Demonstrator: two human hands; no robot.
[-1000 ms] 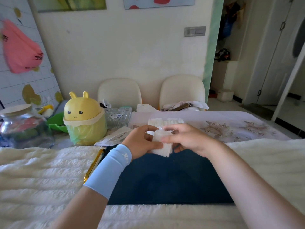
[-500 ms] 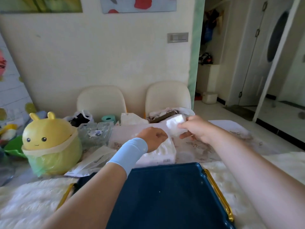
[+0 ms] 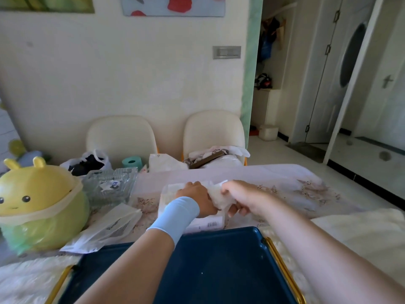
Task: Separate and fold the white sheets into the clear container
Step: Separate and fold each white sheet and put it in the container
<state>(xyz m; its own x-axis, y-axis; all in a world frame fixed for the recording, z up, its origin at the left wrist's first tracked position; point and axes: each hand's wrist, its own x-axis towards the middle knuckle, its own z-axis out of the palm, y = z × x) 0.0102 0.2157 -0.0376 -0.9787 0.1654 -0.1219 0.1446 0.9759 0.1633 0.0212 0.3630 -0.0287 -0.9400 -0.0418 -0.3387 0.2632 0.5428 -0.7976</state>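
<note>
One white sheet [image 3: 219, 197] to handle, bunched just above the pack [image 3: 207, 224] at mid-table, between both hands. Gripped by the right hand [image 3: 243, 199], with fingers curled round its crumpled right end. Touched on the other side by the left hand [image 3: 197, 199], laid knuckles-up over the top of the pack. Cannot tell whether pinching the sheet or only pressing the pack down, fingertips being hidden.

Looks feather-light, limp and thin, probably tissue. No stiffness to keep a shape. Likely to tear if tugged hard against the pack, and to cling to the layer beneath. Best taken at an edge or corner with the fingertips, one hand to each corner, then peeled apart slowly rather than yanked. Needs smoothing flat before any fold, and only light pressure along the crease. No trouble from weight; some, perhaps, from a draught or a damp palm.

Pack soft-sided, barcode toward the camera, resting on the patterned table [image 3: 285, 178] just beyond the blue tray [image 3: 219, 270]. Clear container [image 3: 109, 187], a ribbed glass dish, off to the left and apart from the pack, with something small and pale inside, too blurred to name. Hard and heavy by comparison, so unlikely to shift under a folded sheet. Paper bag [image 3: 109, 224] in front of it, yellow bin [image 3: 37, 202] further left.
</note>
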